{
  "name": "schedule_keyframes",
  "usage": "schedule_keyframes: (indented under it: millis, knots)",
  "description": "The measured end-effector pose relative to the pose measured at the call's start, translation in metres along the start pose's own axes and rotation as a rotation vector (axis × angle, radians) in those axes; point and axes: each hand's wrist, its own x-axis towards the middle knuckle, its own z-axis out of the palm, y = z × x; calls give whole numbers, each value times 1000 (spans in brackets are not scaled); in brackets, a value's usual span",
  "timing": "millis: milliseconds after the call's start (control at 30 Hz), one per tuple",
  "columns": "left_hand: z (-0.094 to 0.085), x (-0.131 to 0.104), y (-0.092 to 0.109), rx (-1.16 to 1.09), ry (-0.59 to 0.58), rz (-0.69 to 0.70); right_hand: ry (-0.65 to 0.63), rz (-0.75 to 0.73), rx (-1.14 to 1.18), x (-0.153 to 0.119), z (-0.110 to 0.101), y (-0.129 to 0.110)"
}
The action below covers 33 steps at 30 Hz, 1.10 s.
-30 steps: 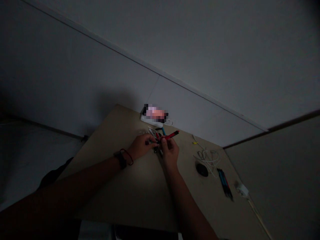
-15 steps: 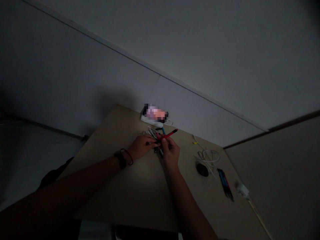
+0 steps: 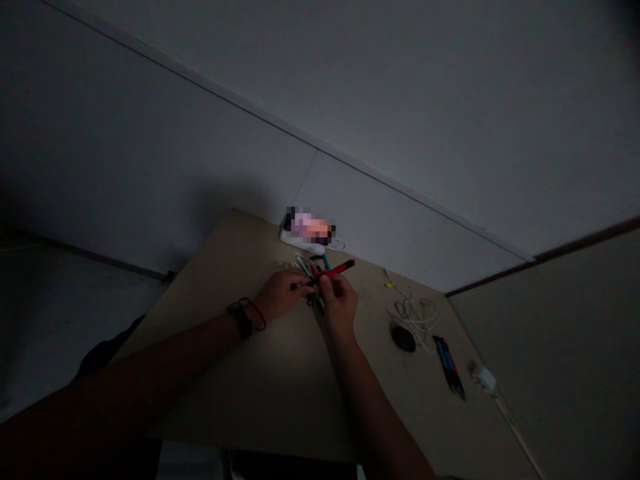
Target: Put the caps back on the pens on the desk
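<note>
Over the table, my right hand (image 3: 341,303) pinches a red and black pen (image 3: 336,269), its black and red end sticking out up to the right. My left hand (image 3: 280,293) is closed at the other side, fingertips on a slim dark piece (image 3: 296,287) in line with the pen. My fingers cover the middle, so I cannot tell whether it is one whole pen or two parts. Several loose pens and white pen parts (image 3: 303,264) lie just behind and under my hands, partly hidden. A blue pen (image 3: 327,261) lies beyond them.
A phone (image 3: 310,227), its screen blurred out, leans on a white object (image 3: 300,243) by the wall. To the right on the table (image 3: 260,393) are a white cable (image 3: 420,317), a black mouse-like object (image 3: 403,338), a row of pens (image 3: 449,368) and a white plug (image 3: 483,379).
The pen and both hands keep nearly the same pose, with only a slight shift of my fingers. The whole view has moved a few pixels.
</note>
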Motion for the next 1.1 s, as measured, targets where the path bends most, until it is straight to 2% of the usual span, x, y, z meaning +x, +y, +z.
schedule_keyframes:
  millis: [367, 700, 1100]
  knots:
    - [-1, -1, 7, 58, -46, -36, -25, 11, -16, -1, 3, -3]
    - [0, -2, 6, 57, -48, -35, -16, 13, -10, -3, 5, -8]
    - [0, -3, 6, 98, -71, -36, -29, 21, 0, -1, 4, -3]
